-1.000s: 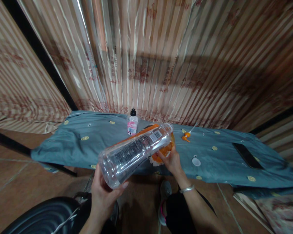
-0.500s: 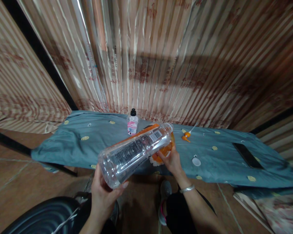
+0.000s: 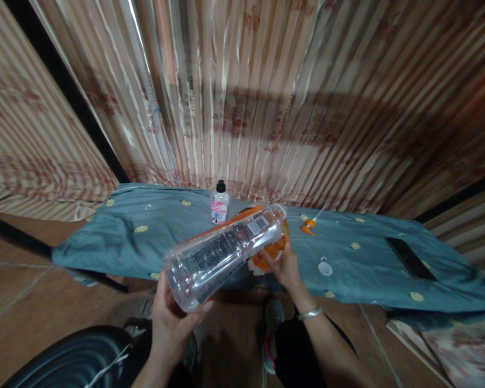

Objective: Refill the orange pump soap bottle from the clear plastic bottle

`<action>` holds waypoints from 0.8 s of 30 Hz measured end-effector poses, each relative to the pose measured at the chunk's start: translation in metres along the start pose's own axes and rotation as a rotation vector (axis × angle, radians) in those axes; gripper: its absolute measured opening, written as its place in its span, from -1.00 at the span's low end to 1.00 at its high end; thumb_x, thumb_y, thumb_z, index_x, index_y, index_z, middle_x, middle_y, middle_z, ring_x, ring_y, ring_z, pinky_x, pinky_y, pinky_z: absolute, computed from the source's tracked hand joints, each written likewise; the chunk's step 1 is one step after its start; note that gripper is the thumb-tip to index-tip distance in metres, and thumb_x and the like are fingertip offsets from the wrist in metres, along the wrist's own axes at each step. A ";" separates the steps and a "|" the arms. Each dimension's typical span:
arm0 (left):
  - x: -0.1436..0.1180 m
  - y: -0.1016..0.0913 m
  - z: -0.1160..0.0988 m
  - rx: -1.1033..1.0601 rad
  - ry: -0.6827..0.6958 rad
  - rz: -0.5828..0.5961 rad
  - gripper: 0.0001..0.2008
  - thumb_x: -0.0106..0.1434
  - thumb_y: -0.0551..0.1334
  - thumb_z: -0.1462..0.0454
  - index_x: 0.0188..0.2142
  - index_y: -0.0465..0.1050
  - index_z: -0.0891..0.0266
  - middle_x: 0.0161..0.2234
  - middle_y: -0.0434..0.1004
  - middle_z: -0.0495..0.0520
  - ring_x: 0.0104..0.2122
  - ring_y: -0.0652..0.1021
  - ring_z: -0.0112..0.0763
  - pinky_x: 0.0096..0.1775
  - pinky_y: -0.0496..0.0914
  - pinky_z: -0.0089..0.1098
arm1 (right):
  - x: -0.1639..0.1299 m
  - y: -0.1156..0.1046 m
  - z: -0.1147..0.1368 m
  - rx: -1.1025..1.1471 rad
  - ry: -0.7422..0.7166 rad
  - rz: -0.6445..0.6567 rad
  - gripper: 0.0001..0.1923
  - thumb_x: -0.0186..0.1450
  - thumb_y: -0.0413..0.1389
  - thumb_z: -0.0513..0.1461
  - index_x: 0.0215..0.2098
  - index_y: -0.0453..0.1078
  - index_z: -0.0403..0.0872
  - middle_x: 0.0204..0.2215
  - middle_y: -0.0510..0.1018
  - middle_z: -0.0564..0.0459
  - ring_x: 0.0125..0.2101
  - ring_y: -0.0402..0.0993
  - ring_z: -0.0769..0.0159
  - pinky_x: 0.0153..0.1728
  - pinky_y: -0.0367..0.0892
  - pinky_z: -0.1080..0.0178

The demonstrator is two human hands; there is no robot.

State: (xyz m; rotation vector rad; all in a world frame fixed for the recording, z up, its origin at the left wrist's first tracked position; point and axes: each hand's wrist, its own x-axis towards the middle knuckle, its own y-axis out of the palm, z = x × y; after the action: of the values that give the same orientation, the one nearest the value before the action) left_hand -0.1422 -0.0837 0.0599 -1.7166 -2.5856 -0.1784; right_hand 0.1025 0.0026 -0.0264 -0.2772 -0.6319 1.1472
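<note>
Striped curtains back the blue-clothed table (image 3: 153, 237); left hand (image 3: 172, 318) cups the light, slippery clear bottle's (image 3: 222, 250) base, right hand (image 3: 285, 267) fingers pinch the orange container (image 3: 272, 250) near the front edge.

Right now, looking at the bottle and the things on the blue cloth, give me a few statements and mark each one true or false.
1. The left hand holds the clear bottle by its base. True.
2. The clear bottle stands upright. False: it is tipped, mouth toward the orange container.
3. The right hand touches the orange container. True.
4. The small black-capped bottle lies on its side. False: it stands upright.
5. A white cap lies on the blue cloth. True.
</note>
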 end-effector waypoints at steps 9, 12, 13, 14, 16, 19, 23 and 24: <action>0.000 0.001 0.000 -0.001 0.014 -0.006 -0.18 -0.22 0.52 -0.04 0.00 0.40 0.28 -0.16 0.62 0.17 -0.18 0.65 -0.06 -0.14 0.55 -0.21 | 0.000 0.000 0.001 -0.006 0.014 -0.003 -0.30 0.14 0.25 0.11 0.08 0.24 -0.08 -0.11 0.65 -0.19 -0.15 0.65 -0.05 -0.15 0.54 0.02; 0.000 0.001 0.001 -0.010 0.003 0.000 -0.16 -0.22 0.52 -0.05 0.01 0.39 0.28 -0.15 0.62 0.18 -0.17 0.64 -0.05 -0.13 0.55 -0.19 | 0.000 0.000 0.001 0.009 0.019 0.005 -0.30 0.14 0.24 0.11 0.08 0.24 -0.09 -0.10 0.64 -0.20 -0.15 0.65 -0.06 -0.16 0.54 0.01; 0.000 0.000 0.001 -0.005 0.005 0.002 -0.18 -0.22 0.52 -0.05 -0.02 0.39 0.28 -0.15 0.61 0.18 -0.16 0.64 -0.05 -0.12 0.55 -0.18 | 0.000 0.000 0.001 0.014 0.018 0.005 -0.30 0.14 0.24 0.11 0.08 0.24 -0.10 -0.09 0.64 -0.21 -0.14 0.64 -0.06 -0.15 0.54 0.01; 0.000 0.000 0.001 0.005 0.009 0.002 -0.21 -0.22 0.52 -0.05 -0.05 0.39 0.27 -0.15 0.61 0.18 -0.15 0.64 -0.04 -0.11 0.55 -0.18 | 0.000 0.000 0.000 0.017 0.018 0.004 -0.30 0.14 0.24 0.11 0.08 0.24 -0.10 -0.09 0.63 -0.22 -0.13 0.64 -0.06 -0.15 0.54 0.01; 0.001 -0.001 0.002 0.028 0.022 0.001 -0.26 -0.21 0.51 -0.06 -0.10 0.39 0.25 -0.15 0.61 0.17 -0.13 0.63 -0.02 -0.10 0.54 -0.16 | 0.000 0.000 0.000 0.009 0.015 -0.005 -0.30 0.14 0.25 0.11 0.08 0.24 -0.09 -0.09 0.64 -0.22 -0.13 0.64 -0.06 -0.14 0.54 0.01; 0.001 -0.001 0.003 0.044 0.035 -0.002 -0.28 -0.21 0.51 -0.08 -0.13 0.39 0.24 -0.15 0.60 0.17 -0.11 0.62 0.00 -0.08 0.53 -0.14 | 0.000 0.000 0.000 -0.001 0.009 -0.008 -0.30 0.14 0.25 0.11 0.09 0.23 -0.08 -0.10 0.64 -0.20 -0.15 0.65 -0.06 -0.16 0.54 0.02; 0.002 -0.002 0.002 0.033 0.023 0.015 -0.28 -0.21 0.51 -0.09 -0.15 0.39 0.24 -0.15 0.60 0.17 -0.13 0.63 -0.02 -0.10 0.54 -0.17 | 0.000 0.000 0.000 -0.002 0.016 0.000 -0.29 0.14 0.24 0.13 0.10 0.23 -0.08 -0.10 0.64 -0.20 -0.17 0.65 -0.06 -0.19 0.55 0.02; 0.002 -0.001 0.002 0.026 0.017 0.020 -0.29 -0.21 0.51 -0.08 -0.15 0.39 0.23 -0.15 0.59 0.17 -0.13 0.63 -0.03 -0.11 0.54 -0.18 | 0.000 0.000 0.001 -0.004 0.014 0.001 -0.29 0.15 0.23 0.13 0.10 0.23 -0.09 -0.10 0.64 -0.21 -0.17 0.65 -0.06 -0.19 0.55 0.02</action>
State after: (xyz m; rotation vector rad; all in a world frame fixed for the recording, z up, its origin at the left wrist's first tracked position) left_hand -0.1441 -0.0825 0.0580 -1.7244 -2.5460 -0.1566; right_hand 0.1024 0.0026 -0.0256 -0.2889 -0.6218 1.1439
